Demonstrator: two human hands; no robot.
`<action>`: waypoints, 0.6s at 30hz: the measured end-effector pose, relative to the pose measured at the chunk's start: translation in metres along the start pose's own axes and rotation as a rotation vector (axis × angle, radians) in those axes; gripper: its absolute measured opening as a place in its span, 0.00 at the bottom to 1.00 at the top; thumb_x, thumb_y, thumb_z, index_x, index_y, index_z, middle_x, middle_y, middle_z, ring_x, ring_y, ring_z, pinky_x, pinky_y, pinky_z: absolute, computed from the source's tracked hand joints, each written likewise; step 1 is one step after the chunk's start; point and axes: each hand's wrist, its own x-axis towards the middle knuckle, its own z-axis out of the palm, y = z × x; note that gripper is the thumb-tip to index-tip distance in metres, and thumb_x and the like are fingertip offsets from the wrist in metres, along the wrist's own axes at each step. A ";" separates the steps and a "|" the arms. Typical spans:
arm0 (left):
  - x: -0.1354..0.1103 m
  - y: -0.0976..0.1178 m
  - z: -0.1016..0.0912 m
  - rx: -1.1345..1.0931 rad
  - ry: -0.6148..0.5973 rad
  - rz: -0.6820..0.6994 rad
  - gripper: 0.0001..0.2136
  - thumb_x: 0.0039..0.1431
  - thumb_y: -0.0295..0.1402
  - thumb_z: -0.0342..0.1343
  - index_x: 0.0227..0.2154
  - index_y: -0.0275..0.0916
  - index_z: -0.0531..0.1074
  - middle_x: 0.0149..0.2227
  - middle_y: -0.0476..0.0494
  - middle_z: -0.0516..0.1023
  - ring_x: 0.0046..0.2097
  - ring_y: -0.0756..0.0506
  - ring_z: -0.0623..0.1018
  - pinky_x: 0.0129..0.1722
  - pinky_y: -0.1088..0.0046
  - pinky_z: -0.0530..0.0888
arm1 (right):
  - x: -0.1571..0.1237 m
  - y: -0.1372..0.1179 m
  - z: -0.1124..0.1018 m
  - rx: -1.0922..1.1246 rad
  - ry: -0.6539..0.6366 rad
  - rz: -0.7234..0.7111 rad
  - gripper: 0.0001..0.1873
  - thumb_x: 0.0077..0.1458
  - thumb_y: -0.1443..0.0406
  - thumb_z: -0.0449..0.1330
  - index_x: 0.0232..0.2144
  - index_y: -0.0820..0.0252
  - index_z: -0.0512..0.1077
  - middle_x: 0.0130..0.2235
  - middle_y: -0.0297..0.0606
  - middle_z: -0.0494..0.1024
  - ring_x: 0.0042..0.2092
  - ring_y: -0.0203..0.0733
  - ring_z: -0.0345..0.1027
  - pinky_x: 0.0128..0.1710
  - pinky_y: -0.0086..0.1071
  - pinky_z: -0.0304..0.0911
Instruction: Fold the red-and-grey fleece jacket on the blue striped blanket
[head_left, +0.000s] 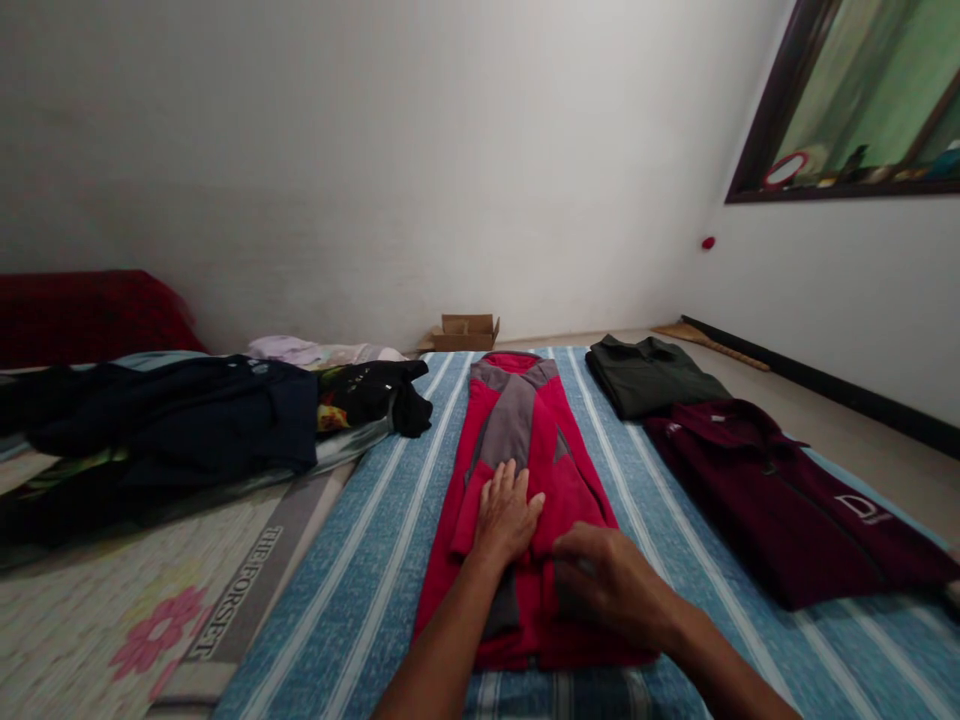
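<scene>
A red and grey shirt (525, 430) lies lengthwise on a blue striped mat (360, 560), its sides folded inward into a narrow strip. My left hand (504, 512) rests flat on the shirt's middle with fingers stretched out. My right hand (611, 575) lies on the lower right part of the shirt, fingers curled and pressing down on the fabric. Both forearms come in from the bottom edge.
A folded maroon shirt (787, 500) and a folded dark green shirt (649, 375) lie to the right. A heap of dark clothes (187, 420) sits at the left on a flowered mat (112, 610). A small cardboard box (466, 331) stands by the far wall.
</scene>
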 end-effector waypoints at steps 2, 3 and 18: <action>-0.001 0.000 0.000 -0.007 -0.004 0.001 0.26 0.63 0.44 0.37 0.60 0.36 0.56 0.65 0.37 0.49 0.65 0.41 0.49 0.61 0.58 0.51 | 0.005 0.014 0.006 -0.160 0.128 0.003 0.08 0.52 0.71 0.51 0.29 0.59 0.70 0.32 0.36 0.73 0.35 0.38 0.65 0.36 0.29 0.57; -0.001 0.001 -0.001 -0.010 -0.004 0.003 0.26 0.63 0.44 0.37 0.60 0.36 0.56 0.65 0.37 0.49 0.65 0.41 0.49 0.61 0.58 0.51 | 0.006 0.020 0.009 -0.215 0.157 -0.002 0.08 0.54 0.71 0.51 0.28 0.59 0.70 0.32 0.37 0.72 0.35 0.39 0.65 0.36 0.30 0.57; -0.003 0.003 -0.003 0.029 -0.018 0.015 0.27 0.63 0.45 0.36 0.60 0.35 0.55 0.65 0.37 0.49 0.65 0.41 0.48 0.61 0.59 0.51 | 0.010 0.036 0.047 -0.345 0.221 -0.205 0.08 0.53 0.72 0.55 0.34 0.60 0.72 0.39 0.40 0.73 0.44 0.43 0.66 0.46 0.37 0.61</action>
